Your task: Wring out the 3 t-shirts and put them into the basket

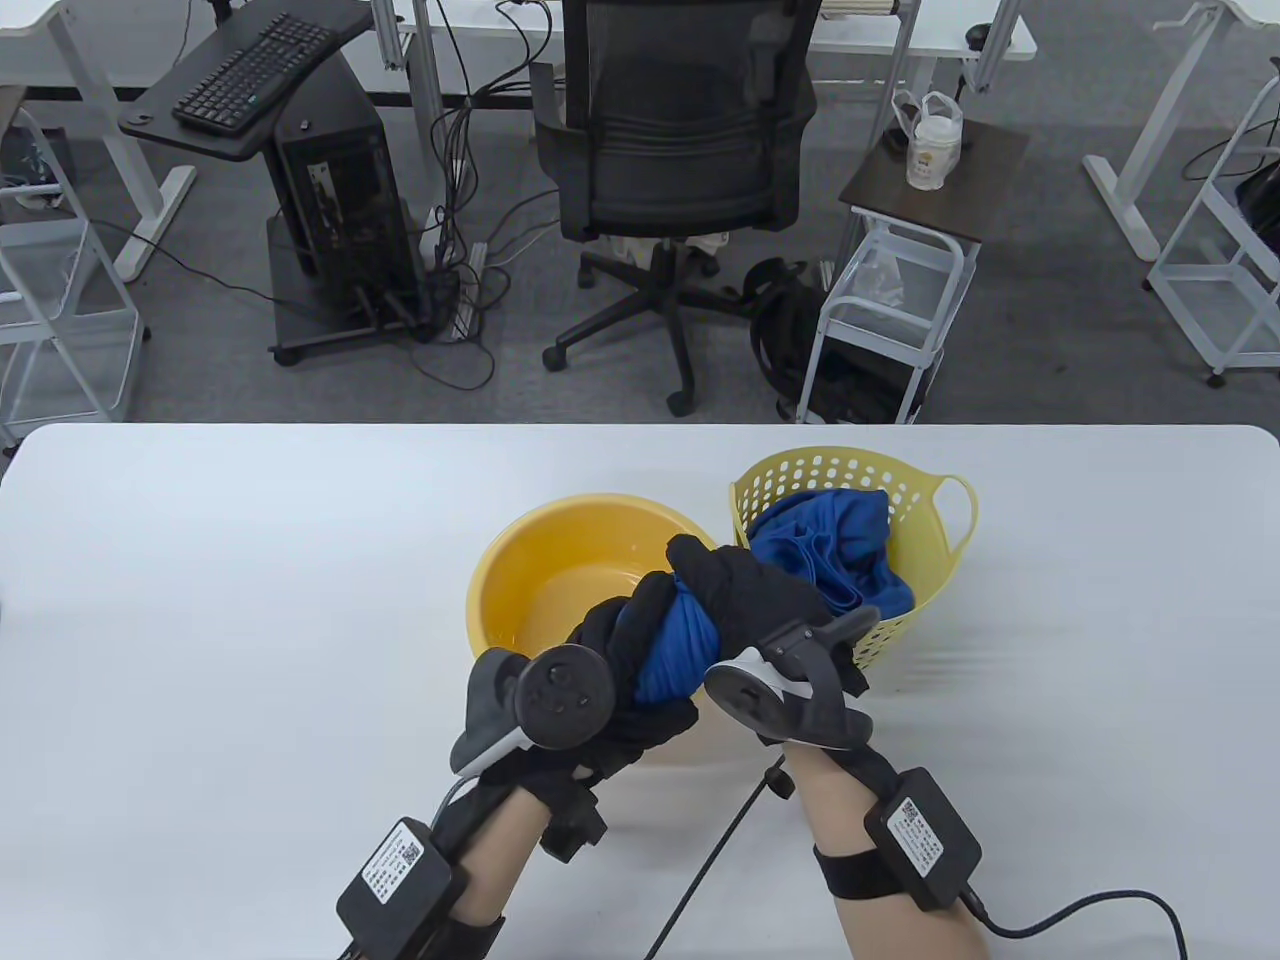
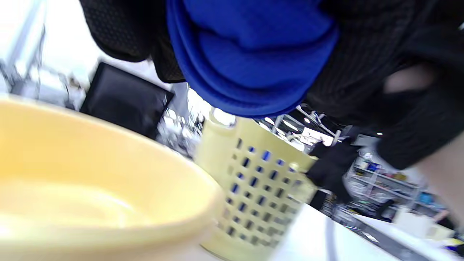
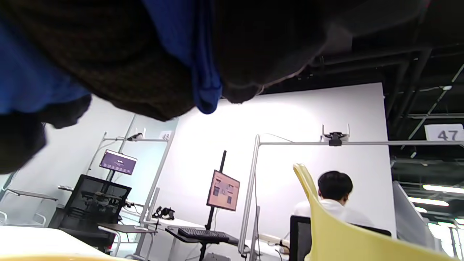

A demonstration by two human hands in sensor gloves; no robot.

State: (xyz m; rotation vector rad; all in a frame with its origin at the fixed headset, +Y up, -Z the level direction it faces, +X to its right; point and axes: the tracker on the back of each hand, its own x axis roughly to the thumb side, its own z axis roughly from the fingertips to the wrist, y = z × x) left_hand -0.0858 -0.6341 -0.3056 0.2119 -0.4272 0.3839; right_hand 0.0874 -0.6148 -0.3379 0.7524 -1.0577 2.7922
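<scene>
The work takes place at a white table in an office area, with a chair and a keyboard on the floor space beyond its far edge. The blue t-shirt being wrung is a tight bundle held above the table, over the near rim of the yellow basin, near the middle of the table toward its right half. The left hand has its fingers curled round the near end of the bundle; the right hand has its fingers curled round the far end, and both grips look firm. The left wrist view shows the cloth bunched in folds below the gloves, directly over the basin. To wring well, twist the two hands in opposite directions and keep the bundle over the basin so that any water falls there, not on the table. Hold the grips close together; loose cloth between them will take up the twist and give less squeeze. The basket stands just beside the basin on its right and already holds blue cloth; how many shirts that is cannot be told. When no more water comes, the move to the basket is short: lift clear of its rim before release.
</scene>
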